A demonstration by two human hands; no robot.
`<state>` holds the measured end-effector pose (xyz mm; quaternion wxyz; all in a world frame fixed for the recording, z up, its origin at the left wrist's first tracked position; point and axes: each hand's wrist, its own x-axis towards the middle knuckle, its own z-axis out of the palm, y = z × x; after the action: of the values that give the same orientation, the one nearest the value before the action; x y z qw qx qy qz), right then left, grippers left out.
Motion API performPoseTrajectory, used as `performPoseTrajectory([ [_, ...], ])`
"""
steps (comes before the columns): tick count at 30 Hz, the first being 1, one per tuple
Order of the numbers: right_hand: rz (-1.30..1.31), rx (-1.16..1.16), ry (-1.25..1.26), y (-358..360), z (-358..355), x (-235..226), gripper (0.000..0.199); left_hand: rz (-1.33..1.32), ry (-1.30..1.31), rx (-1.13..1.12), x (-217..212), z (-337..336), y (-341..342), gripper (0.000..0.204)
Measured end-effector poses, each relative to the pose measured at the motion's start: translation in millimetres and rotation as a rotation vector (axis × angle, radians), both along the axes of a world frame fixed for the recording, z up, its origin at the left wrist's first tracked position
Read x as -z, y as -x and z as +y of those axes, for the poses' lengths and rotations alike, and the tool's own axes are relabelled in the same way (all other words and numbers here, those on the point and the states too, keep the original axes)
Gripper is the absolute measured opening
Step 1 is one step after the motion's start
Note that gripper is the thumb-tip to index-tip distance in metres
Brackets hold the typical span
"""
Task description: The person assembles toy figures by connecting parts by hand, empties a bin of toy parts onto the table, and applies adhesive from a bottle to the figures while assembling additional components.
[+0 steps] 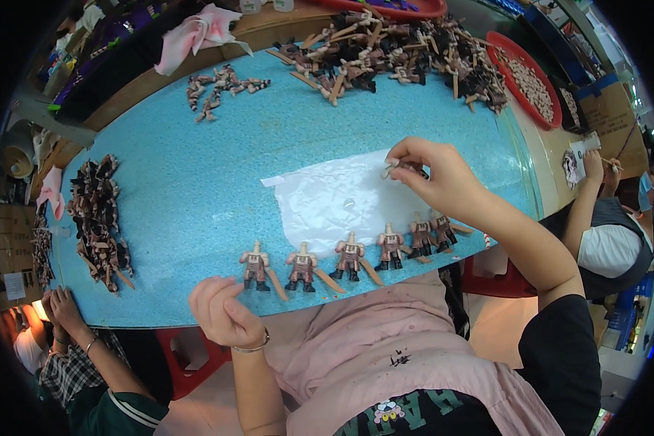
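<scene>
Over the white sheet [320, 200], my right hand [437, 174] pinches a small pale-and-dark figurine part [392, 170] between thumb and fingertips; its exact kind is too small to tell. My left hand [229, 314] is closed at the table's near edge, fingers curled inward, and whatever it may hold is hidden. Beside it begins a row of headless toy figures with dark boots, the leftmost figure [255, 265] lying closest to that hand. Several more, such as a middle figure [351, 256], lie along the edge toward my right forearm, most with a brown blade-shaped piece at the side.
A large heap of figures [407, 51] lies at the table's far side, with a smaller cluster of parts [221, 89] left of it. Another pile [96, 218] sits at left. A red tray [527, 80] holds small pale pieces. Co-workers' hands [64, 314] are at both sides.
</scene>
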<state>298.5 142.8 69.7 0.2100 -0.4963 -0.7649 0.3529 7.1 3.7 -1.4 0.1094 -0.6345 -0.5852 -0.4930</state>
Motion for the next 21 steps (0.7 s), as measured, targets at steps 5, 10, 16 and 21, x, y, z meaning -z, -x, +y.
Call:
performPoseTrajectory([
  [5,-0.024,-0.201,-0.185,21.1,-5.6,9.4,0.011,0.026,0.003,-0.006,-0.1,-2.2,0.5,0.021],
  [10,-0.090,-0.268,-0.252,30.6,-6.2,17.0,0.011,0.005,-0.007,-0.016,-1.8,2.8,-3.8,0.022],
  [16,-0.009,-0.196,-0.198,30.8,-4.0,12.0,0.010,-0.024,0.113,0.033,-7.7,1.1,4.5,0.019],
  [21,0.321,0.072,0.247,23.2,-8.4,2.6,0.010,-0.396,0.514,0.462,-27.7,10.4,28.8,0.045],
])
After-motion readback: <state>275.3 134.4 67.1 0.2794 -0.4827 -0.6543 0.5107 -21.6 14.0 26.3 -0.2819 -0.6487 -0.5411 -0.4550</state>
